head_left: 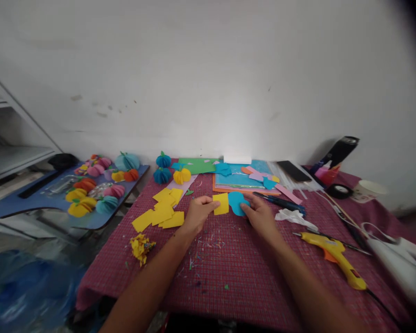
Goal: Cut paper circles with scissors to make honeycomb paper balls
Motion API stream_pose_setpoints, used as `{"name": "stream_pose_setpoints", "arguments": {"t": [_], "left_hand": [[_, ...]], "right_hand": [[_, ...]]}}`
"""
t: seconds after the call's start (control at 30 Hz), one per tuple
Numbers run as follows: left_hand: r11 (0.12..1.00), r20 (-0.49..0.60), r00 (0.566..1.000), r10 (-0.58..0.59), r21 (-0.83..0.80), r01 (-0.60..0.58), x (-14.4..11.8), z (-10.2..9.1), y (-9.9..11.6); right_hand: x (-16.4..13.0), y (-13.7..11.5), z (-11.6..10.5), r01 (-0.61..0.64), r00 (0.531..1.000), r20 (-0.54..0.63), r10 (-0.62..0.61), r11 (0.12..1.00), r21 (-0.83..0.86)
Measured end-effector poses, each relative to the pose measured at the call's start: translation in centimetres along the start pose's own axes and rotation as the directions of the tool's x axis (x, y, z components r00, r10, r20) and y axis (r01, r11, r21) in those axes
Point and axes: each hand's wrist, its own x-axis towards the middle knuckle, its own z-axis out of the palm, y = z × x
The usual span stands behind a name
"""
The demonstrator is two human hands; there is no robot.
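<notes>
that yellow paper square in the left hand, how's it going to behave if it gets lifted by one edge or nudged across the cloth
The yellow square, pinched by the left hand, looks like thin flat paper, so it is probably very light and would likely flex rather than stay rigid. On the woven red tablecloth it would probably drag rather than slide. It looks easy to crease.

Both bare forearms enter from the near edge of the table and converge toward its middle. Left hand (198, 213): palm down, fingers curled, thumb and forefinger pinched together at the tips (grip closed on a thin sheet). Right hand (260, 213): palm down, fingers bent and pressed flat, thumb tucked toward the left; whether it grips or merely presses cannot be told. The two hands lie near each other, not touching. Wrists straight, sleeves none.
</notes>
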Motion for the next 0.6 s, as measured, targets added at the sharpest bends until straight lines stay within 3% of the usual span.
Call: {"name": "stream_pose_setpoints", "arguments": {"t": [0.1,0.17,0.27,0.37,0.47,0.6], "left_hand": [[0.999,-0.033,0.999,0.037,0.018,-0.036,-1.0,-1.4,1.8],[0.988,-0.085,0.993,0.086,0.136,-0.074,-1.9,-3.5,3.3],[0.961,-0.139,0.989,0.049,0.278,-0.008,-3.3,-8.0,5.7],[0.899,-0.078,0.997,0.003,0.437,0.031,-4.3,-13.0,7.3],[0.719,-0.114,0.993,0.041,0.693,0.050,-4.9,-17.1,8.5],[0.346,-0.046,0.985,0.164,0.938,-0.013,-5.1,-20.0,9.5]], "right_hand": [[0.0,0.1,0.2,-0.035,0.998,0.064,0.029,0.994,0.101],[0.0,0.0,0.2,-0.029,0.998,0.058,0.024,0.994,0.102],[-0.1,-0.2,0.3,-0.013,0.999,0.035,0.011,0.997,0.076],[-0.3,-0.5,0.4,-0.012,0.999,0.051,0.009,0.998,0.064],[-0.4,-0.7,0.6,0.006,0.998,0.070,-0.010,0.999,0.048],[-0.4,-0.7,0.6,0.017,0.995,0.098,-0.016,1.000,-0.001]]}}
